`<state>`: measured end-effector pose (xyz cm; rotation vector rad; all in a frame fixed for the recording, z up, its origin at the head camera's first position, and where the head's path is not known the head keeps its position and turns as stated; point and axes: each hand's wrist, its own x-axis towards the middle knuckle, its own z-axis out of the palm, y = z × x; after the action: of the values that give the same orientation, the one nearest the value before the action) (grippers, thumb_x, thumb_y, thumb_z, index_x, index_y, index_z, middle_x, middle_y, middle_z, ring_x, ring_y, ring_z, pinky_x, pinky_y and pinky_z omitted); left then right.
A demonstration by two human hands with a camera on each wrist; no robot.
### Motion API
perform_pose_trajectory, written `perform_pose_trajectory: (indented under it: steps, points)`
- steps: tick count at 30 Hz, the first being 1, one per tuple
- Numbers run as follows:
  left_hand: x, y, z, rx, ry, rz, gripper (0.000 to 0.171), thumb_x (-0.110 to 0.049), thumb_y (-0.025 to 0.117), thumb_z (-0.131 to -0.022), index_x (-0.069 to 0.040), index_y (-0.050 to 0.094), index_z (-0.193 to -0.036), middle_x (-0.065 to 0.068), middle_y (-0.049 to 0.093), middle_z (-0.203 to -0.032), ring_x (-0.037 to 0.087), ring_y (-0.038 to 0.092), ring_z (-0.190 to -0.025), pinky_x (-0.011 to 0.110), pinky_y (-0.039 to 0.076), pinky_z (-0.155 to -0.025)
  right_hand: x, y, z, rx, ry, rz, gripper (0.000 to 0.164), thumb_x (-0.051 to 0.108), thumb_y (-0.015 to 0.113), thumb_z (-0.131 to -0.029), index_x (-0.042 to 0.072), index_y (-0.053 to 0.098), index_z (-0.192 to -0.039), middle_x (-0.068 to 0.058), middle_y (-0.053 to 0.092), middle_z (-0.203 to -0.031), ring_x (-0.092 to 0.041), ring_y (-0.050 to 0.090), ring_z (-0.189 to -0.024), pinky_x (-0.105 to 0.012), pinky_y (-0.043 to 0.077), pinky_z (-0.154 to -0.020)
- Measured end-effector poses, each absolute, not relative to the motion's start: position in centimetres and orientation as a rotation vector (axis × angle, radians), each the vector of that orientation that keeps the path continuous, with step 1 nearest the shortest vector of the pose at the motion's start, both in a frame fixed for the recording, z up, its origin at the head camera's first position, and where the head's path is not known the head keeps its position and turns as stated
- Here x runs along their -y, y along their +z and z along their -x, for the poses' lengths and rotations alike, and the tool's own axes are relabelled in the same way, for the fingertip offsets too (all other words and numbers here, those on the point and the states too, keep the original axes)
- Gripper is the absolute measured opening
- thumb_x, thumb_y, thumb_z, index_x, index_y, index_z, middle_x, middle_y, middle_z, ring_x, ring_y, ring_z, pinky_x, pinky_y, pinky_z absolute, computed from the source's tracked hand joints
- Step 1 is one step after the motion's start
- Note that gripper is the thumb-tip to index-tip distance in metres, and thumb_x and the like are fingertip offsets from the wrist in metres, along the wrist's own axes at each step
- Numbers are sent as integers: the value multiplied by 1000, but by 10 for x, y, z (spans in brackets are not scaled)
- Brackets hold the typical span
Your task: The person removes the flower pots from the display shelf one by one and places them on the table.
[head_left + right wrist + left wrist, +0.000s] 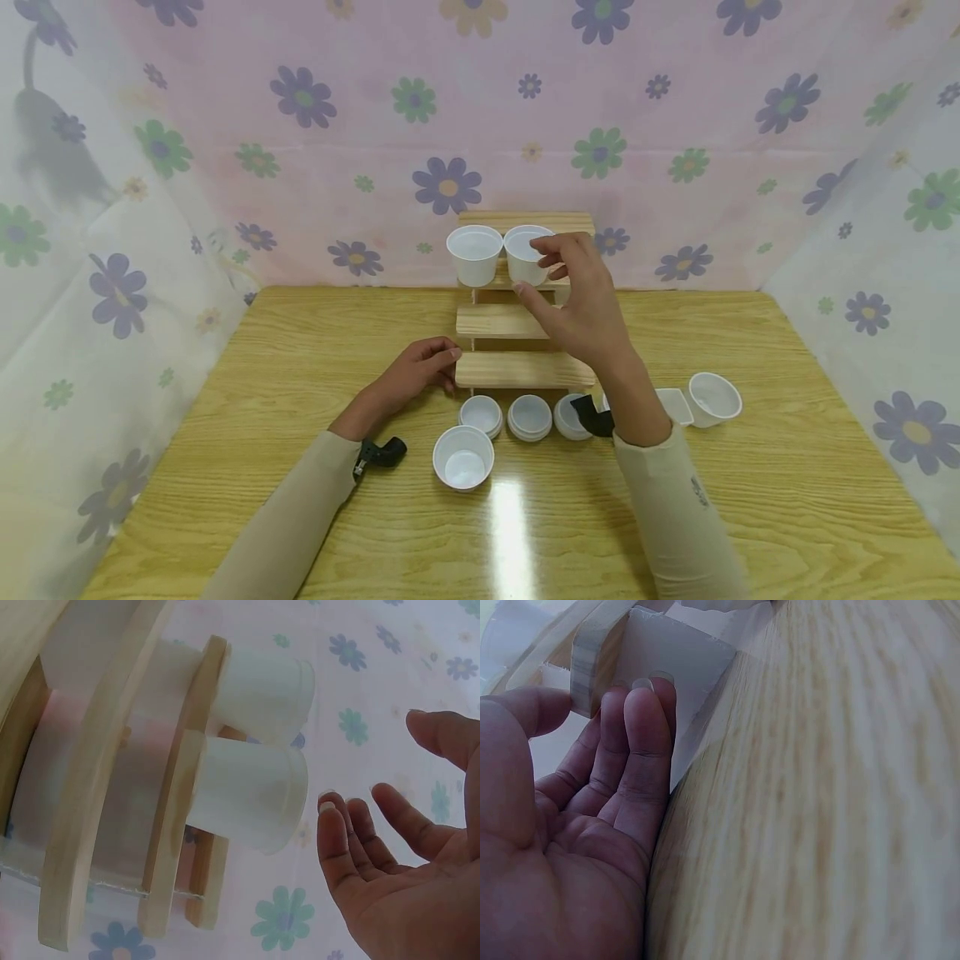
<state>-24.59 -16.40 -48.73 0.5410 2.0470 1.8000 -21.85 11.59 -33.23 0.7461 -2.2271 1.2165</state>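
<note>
Two white plastic cups stand side by side on the upper step of a tiered wooden rack (495,322), one at the left (477,265) and one at the right (521,267). My right hand (588,312) is at the right-hand cup, thumb and fingers spread; the right wrist view has this hand (409,870) apart from the cup (244,795), holding nothing. Down at the rack's lowest step, my left hand (411,373) grips the left end. Its thumb and fingers lie on either side of the slat end (592,664) in the left wrist view.
Small round white jars sit before the rack, at the left (480,414), middle (530,418) and right (572,419). A white cup (463,460) stands nearer me. Right of my right forearm are a white rectangular dish (677,408) and another cup (715,400). Flowered cloth (360,167) hangs behind the table.
</note>
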Motion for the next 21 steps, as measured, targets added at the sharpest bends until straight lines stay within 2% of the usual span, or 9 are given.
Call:
perform_pose_trajectory:
  steps: [6,13,17,21]
  points:
    - [164,-487,245,-2054,1794,-549,28,-25,52,-114,0,64,-108,16,61,-91,27,68,-79,38,63,-76,-117,-332,224,2171,1240,-685,52,6,83,-90,-4,61,-136,-22,57,-131,-39,58,-115,-54,53,-94]
    - [164,-487,244,-2061,1798,-538,27,-24,52,-114,0,64,-109,15,62,-90,26,68,-78,36,63,-76,-116,-335,232,2146,1203,-550,59,10,85,-89,-3,60,-141,-22,53,-141,-33,49,-129,-53,46,-104]
    - [165,-486,244,-2062,1801,-540,27,-24,53,-114,1,64,-109,15,61,-89,27,68,-78,37,63,-75,-115,-341,238,2145,1220,-496,63,12,84,-91,-3,56,-145,-21,50,-146,-32,46,-137,-52,44,-111]
    - [165,-486,243,-2058,1795,-543,28,-25,53,-114,0,64,-109,15,61,-90,27,68,-78,38,63,-76,-116,-347,241,2155,1277,-460,67,14,82,-93,-3,51,-150,-21,49,-149,-33,48,-137,-50,44,-113]
